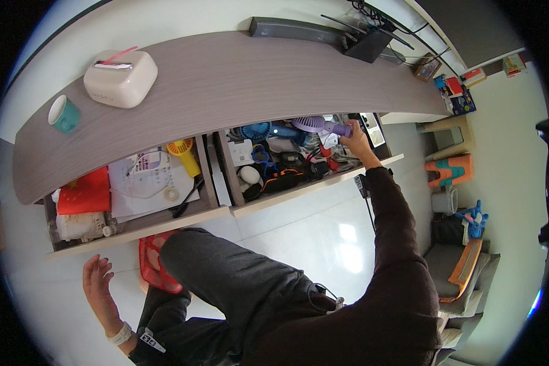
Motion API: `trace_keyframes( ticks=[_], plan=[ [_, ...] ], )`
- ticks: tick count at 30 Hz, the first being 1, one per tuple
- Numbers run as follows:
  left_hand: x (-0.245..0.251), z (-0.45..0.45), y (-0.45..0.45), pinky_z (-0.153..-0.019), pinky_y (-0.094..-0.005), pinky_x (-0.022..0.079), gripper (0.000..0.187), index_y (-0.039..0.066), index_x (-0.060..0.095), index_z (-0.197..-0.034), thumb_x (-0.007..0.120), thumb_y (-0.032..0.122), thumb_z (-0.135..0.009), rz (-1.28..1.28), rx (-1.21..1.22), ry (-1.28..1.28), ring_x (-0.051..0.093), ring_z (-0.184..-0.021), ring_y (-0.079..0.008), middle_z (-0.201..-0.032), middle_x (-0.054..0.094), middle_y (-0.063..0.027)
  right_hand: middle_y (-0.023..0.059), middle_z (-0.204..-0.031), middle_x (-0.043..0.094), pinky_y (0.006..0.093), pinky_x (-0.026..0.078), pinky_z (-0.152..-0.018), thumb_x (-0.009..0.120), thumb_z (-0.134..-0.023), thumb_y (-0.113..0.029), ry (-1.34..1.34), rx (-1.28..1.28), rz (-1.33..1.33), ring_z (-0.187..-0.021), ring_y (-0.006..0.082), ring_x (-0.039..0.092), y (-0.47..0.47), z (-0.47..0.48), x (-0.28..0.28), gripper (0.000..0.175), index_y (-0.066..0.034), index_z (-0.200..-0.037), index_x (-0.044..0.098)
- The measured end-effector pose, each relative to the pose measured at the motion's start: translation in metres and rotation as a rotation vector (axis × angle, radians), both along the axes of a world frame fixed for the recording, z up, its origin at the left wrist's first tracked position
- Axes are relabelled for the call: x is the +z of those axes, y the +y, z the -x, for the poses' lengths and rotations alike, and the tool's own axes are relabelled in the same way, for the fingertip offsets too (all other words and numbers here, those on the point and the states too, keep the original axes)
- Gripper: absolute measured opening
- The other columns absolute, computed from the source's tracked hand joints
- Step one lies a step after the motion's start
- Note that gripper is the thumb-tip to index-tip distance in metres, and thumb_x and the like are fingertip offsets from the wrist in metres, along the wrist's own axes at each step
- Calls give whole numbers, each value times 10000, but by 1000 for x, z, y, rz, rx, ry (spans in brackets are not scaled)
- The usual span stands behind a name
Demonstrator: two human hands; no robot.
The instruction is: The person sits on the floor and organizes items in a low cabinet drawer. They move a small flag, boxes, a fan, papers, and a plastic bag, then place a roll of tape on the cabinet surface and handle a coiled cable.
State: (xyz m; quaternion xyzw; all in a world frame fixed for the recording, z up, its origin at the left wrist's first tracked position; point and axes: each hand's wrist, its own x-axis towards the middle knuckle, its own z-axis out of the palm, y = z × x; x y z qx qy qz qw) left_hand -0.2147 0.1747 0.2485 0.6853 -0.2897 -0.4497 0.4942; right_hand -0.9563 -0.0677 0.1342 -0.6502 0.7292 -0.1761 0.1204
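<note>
My right hand (357, 142) is in the right drawer (302, 184), closed around the handle of a purple handheld fan (309, 123). Beside that fan lies a blue handheld fan (257, 131), among tangled cables, a white box (240, 153), a white rounded object (250, 174) and a black-and-orange item (281, 180). My left hand (99, 279) hangs with nothing in it, fingers apart, in front of the left drawer (137, 233). That drawer is also pulled out. In it are a yellow handheld fan (185, 158), papers (139, 183) and a red flag (83, 192) with yellow stars.
On the cabinet top (238, 78) stand a cream tissue box (121, 78), a teal cup (65, 114), a soundbar (297, 31) and a router (368, 43). A red mesh bag (155, 261) is by my knee. An orange stool (448, 169) and a sofa (444, 270) line the right side.
</note>
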Motion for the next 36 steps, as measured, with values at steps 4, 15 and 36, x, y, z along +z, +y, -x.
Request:
trace_keyframes(
  ticks=[4, 15, 36],
  plan=[
    [2, 2, -3, -844, -252, 458, 313, 61, 587, -1232, 554, 232, -972, -8, -16, 13, 611, -982, -127, -1098, 646, -45, 164, -878, 671, 442, 517, -711, 692, -735, -212, -33, -60, 58, -795, 365, 670, -6, -5, 4, 527, -148, -1214, 482],
    [6, 4, 4, -851, -265, 461, 326, 36, 574, -1247, 519, 229, -990, -75, 28, -72, 603, -1006, -141, -1112, 644, -69, 35, -630, 583, 245, 416, -380, 603, -857, -85, -665, -415, -265, -455, 114, 543, 33, 12, 33, 189, -34, -1028, 662],
    [-3, 7, 7, -851, -262, 449, 322, 54, 581, -1242, 516, 255, -998, -122, -84, -113, 604, -1002, -136, -1113, 641, -64, 29, -518, 453, 222, 314, -319, 669, -865, -133, -749, -928, -632, -370, 109, 406, 37, 96, 44, 277, -68, -655, 499]
  ],
)
